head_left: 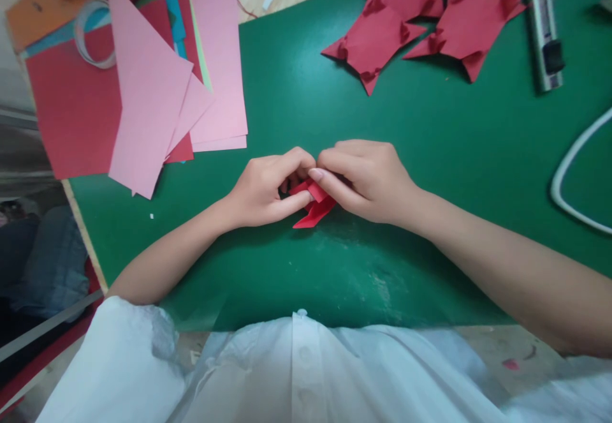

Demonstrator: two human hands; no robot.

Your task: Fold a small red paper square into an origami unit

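Note:
A small folded red paper piece (314, 209) sits between both my hands just above the green cutting mat (296, 91). My left hand (268, 187) pinches its left side with thumb and curled fingers. My right hand (368, 177) grips its right side, with the thumb pressed on top of a fold. Most of the paper is hidden under my fingers; only a folded tip pokes out below.
Folded red paper shapes (377, 37) (471, 21) lie at the back of the mat. Pink sheets (153, 91), a red sheet (71, 104) and a tape roll (93, 34) are piled at the left. A utility knife (542, 27) and a white cable (568, 174) lie at the right.

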